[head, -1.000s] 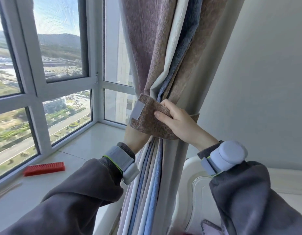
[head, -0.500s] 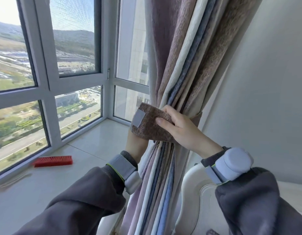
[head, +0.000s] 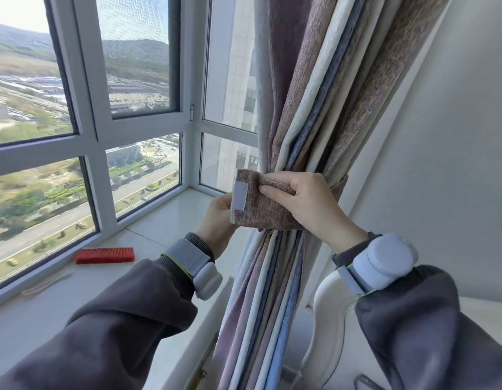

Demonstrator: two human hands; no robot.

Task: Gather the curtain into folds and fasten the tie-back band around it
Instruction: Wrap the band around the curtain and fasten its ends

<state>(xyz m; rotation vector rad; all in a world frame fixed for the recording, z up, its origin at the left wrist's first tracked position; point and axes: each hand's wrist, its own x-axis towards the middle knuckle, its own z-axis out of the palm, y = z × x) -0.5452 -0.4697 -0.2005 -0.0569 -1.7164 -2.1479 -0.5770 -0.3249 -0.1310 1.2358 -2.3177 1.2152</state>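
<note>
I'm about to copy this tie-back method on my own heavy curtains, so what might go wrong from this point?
1. The pale fastener patch on the band faces out, unmated; if the right hand eases off, the band may spring open.
2. The left hand holds only the band's end, so the gathered curtain could loosen into uneven folds.
3. A band fastened slack might slide down the bundle.
</note>
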